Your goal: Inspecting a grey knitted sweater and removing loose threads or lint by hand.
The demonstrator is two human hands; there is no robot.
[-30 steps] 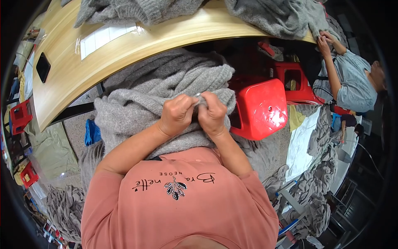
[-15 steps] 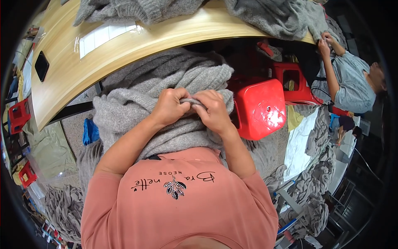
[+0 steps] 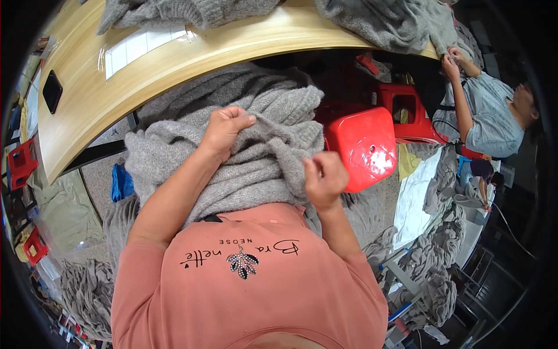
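Note:
A fuzzy grey knitted garment point(image 3: 174, 152) lies bunched in my lap, heaped up beneath the table edge. My left hand point(image 3: 224, 132) pinches a fold of it between thumb and fingers. From that grip a strip of the knit slants down toward my right. My right hand point(image 3: 326, 179) is apart from that fold, at the right side of the heap, with its fingers curled into a pinch. Whatever those fingers hold, if anything, is too small to see.
Ahead is a wooden table point(image 3: 139, 81) with more grey knitwear point(image 3: 383, 26) and a black phone point(image 3: 52, 92). A red stool point(image 3: 366, 145) stands right of my lap. Another person point(image 3: 491, 110) handles knitwear at the far right. A blue bag point(image 3: 121, 182) lies at left.
My right hand has left the fold and moved right and toward my body. My left hand has shifted slightly left and up, still gripping the knit.

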